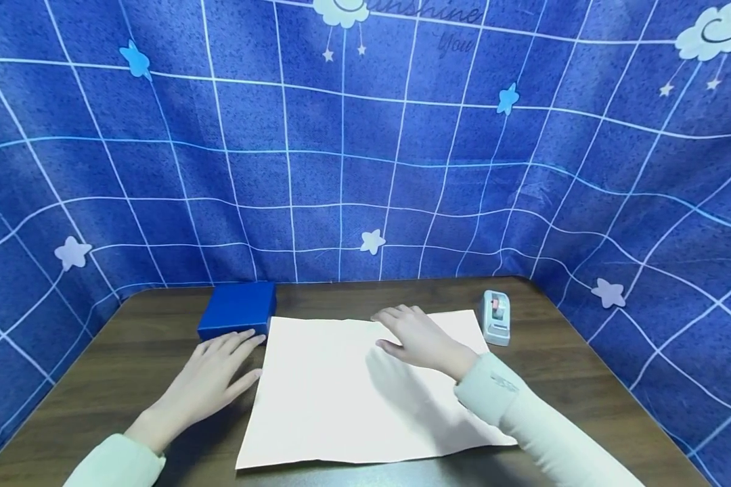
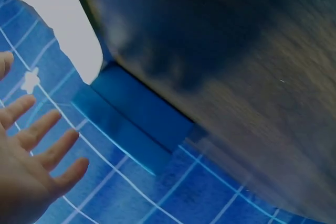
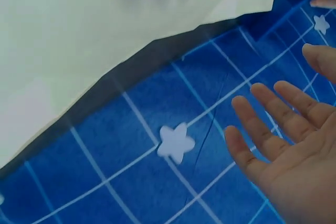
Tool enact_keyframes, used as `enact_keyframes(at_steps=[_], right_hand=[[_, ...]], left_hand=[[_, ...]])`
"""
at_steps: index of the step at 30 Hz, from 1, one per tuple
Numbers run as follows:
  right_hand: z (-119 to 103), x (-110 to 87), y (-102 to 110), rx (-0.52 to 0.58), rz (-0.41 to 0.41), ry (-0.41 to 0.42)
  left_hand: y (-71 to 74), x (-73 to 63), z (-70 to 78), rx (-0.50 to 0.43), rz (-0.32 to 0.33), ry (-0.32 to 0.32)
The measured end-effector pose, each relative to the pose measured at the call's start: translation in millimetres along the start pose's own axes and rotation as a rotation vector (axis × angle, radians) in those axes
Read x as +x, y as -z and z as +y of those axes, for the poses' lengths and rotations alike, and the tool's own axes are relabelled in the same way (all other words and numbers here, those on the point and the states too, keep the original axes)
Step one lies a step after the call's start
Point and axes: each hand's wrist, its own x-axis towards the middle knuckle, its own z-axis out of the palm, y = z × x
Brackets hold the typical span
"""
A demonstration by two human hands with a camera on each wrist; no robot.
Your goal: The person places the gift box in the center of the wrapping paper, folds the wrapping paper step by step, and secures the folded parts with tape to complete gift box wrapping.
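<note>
A white sheet of paper [image 1: 323, 392] lies on the wooden table, its surface slightly wavy. Over its upper right part hovers my right hand [image 1: 423, 341], fingers extended and casting a shadow on the sheet. That palm [image 3: 299, 156] shows bare in the right wrist view. My left hand [image 1: 210, 375] is just left of the sheet, fingers spread, with fingertips overlapping the front edge of a blue box [image 1: 239, 310]. In the left wrist view the left hand [image 2: 31, 169] holds nothing, and the box [image 2: 142, 114] appears beside the paper's corner [image 2: 79, 35].
A small pale blue tape dispenser [image 1: 496, 318] stands at the paper's upper right corner. Behind the table [image 1: 560, 379] and along its sides hangs a blue curtain [image 1: 317, 176] with a white grid, stars and clouds.
</note>
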Motion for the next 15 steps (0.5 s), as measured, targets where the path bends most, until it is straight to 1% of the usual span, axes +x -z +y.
enact_keyframes(at_steps=[5, 9, 13, 15], right_hand=[[-12.2, 31.5, -13.6, 0.010, -0.053, -0.024], [-22.9, 53.8, -26.2, -0.006, -0.091, -0.046], [-34.1, 73.7, -39.2, -0.001, -0.109, -0.068], [-39.9, 83.0, -46.0, -0.003, -0.111, -0.080]], left_hand=[[-1.4, 0.8, -17.0, 0.001, 0.028, 0.092], [-3.4, 0.3, -30.1, 0.016, 0.077, 0.153], [-5.4, -0.6, -42.5, 0.018, 0.110, 0.222], [-7.3, -0.5, -48.2, 0.011, 0.110, 0.258]])
